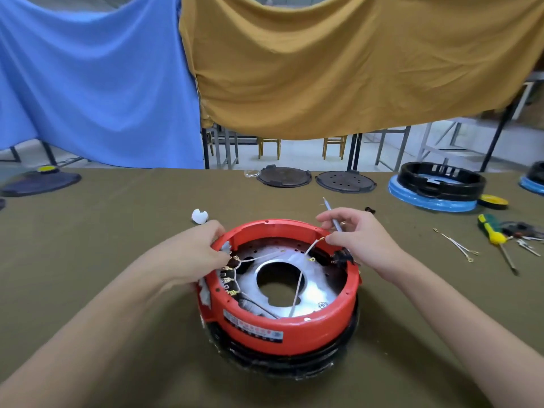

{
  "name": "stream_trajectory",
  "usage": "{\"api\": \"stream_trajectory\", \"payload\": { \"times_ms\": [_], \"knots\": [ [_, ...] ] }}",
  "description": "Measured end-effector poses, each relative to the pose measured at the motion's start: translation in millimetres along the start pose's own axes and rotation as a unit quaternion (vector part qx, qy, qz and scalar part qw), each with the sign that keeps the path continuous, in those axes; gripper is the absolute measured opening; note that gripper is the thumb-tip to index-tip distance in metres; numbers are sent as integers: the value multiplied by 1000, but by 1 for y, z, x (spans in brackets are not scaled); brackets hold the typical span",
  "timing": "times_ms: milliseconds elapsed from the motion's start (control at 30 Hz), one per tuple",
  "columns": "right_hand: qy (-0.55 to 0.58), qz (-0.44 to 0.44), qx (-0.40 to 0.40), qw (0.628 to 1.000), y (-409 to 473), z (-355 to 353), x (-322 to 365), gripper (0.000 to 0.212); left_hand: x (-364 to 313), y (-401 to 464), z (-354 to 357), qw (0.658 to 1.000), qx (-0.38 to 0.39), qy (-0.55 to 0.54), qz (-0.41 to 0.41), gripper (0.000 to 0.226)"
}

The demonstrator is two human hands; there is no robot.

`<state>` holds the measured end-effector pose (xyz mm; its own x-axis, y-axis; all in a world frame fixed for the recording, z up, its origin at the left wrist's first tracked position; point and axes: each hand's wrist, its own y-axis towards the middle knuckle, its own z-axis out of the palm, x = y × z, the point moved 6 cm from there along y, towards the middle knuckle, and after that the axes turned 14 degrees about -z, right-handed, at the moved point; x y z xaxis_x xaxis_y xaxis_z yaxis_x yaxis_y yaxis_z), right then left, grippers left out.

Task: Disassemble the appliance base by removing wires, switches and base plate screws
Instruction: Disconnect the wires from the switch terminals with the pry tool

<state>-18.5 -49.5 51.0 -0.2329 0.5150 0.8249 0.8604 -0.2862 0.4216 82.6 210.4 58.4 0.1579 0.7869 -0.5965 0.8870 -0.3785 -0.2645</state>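
The red appliance base [294, 328] stands upside down on the olive table, its silver base plate [318, 287] and white wires exposed inside. My left hand [200, 251] grips the left rim beside the row of switch terminals [231, 278]. My right hand [353, 240] hovers over the right rim, holding a thin grey screwdriver [332, 216] between its fingers while pinching the brass end of a white wire [312, 245]. A second white wire [297, 287] runs across the plate's central hole. A black connector [341, 257] sits on the inner right wall.
Loose removed wires [456, 245] and a green-yellow screwdriver [491, 231] lie at the right. Two dark round plates [284, 176] [346, 181], a black-and-blue base [435, 187] and a yellow tape roll [493, 201] sit at the far edge. A white scrap [199, 216] lies behind the base.
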Motion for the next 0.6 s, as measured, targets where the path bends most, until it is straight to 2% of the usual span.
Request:
{"api": "stream_trajectory", "payload": {
  "times_ms": [200, 300, 400, 500, 600],
  "knots": [
    [-45, -5, -32, 998, 6, -11, 4, 20, -38, 35, -19, 991, 40, 16, 129, 39],
    [-35, -5, -14, 999, 10, -7, 4, 20, -55, 52, -3, 984, 78, -16, 159, 40],
    [-41, -14, 10, 999, 11, -2, 2, 25, -64, 61, 15, 980, 60, -30, 185, 36],
    [-90, -23, 21, 995, 12, -4, -1, 30, -55, 61, 7, 979, 17, -122, 164, 30],
    [-190, -72, 48, 978, 15, -1, 7, 28, -28, 54, 0, 987, 61, -119, 92, 31]
  ]
}}
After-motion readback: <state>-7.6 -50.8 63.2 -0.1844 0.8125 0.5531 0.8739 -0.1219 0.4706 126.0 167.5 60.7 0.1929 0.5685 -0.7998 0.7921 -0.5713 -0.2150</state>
